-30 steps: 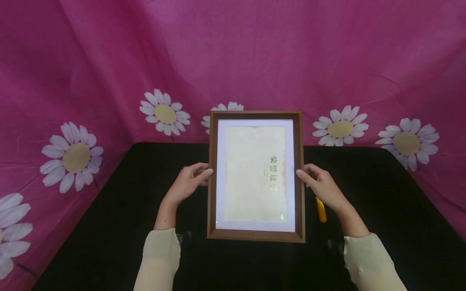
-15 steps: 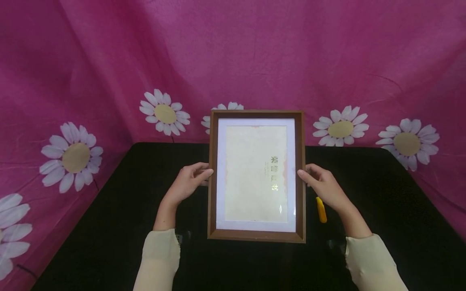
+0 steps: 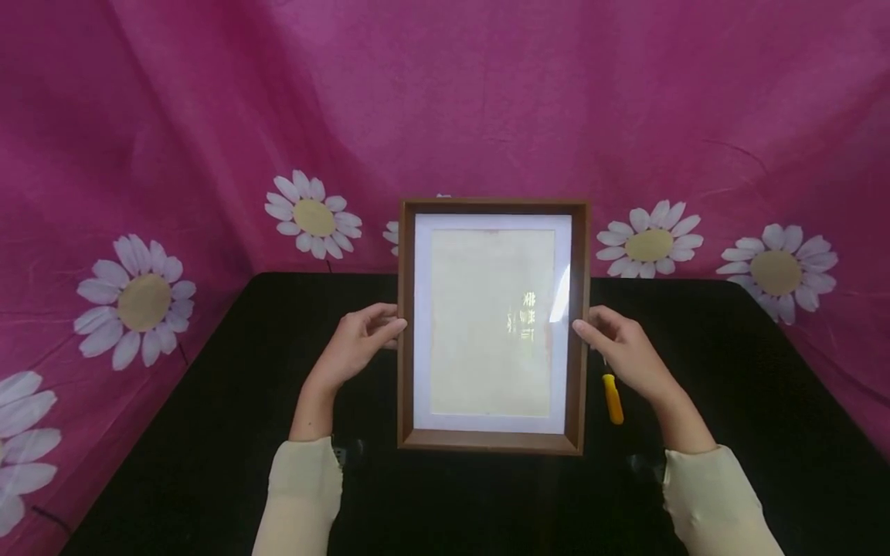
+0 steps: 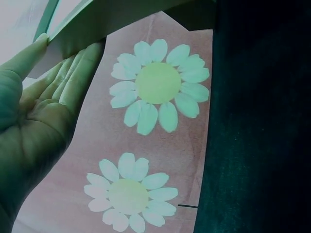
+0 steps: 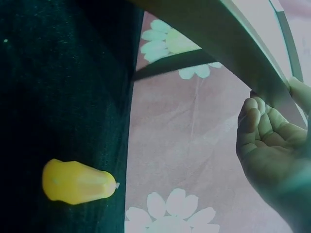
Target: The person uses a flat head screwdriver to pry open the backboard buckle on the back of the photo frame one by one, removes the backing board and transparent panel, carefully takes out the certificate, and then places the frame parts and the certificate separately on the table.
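A brown picture frame (image 3: 490,442) is held up over the black table, its glass face toward me. Behind the glass lies a cream certificate (image 3: 480,332) with gold characters turned sideways, inside a white border. My left hand (image 3: 358,344) grips the left side, thumb on the front edge and fingers behind. On the opposite side my right hand (image 3: 622,347) grips it the same way. In the right wrist view the right hand's fingers (image 5: 250,121) curl behind the frame's side (image 5: 228,43). Glare covers part of the glass and some characters.
A screwdriver with a yellow handle (image 3: 613,400) lies on the black table (image 3: 208,432), just right of the frame and below the right hand. Behind the table hangs a pink cloth (image 3: 445,93) printed with white daisies.
The frame has risen slightly and tilted, its top edge now higher. Glare has shifted to the right side of the glass and over the characters. Both hands keep their hold; more of the screwdriver shows.
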Action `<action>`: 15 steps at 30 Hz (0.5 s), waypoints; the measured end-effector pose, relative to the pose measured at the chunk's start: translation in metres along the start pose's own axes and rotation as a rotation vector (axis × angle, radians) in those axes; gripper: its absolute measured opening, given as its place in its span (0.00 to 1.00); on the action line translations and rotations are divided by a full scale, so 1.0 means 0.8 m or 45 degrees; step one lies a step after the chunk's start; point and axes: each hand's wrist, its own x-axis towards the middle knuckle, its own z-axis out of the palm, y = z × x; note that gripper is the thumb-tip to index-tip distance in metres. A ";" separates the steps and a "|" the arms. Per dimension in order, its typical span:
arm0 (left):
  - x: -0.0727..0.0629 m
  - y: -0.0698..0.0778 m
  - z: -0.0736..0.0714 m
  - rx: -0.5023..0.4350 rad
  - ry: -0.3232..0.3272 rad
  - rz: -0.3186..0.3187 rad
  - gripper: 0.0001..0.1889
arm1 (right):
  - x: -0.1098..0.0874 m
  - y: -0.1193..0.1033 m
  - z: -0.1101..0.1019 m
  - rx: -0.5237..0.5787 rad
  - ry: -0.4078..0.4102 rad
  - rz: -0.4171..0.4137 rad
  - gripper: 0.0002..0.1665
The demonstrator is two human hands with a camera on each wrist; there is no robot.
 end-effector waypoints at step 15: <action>-0.005 0.015 -0.009 0.019 0.073 0.112 0.26 | -0.006 -0.008 -0.008 0.029 0.139 -0.133 0.16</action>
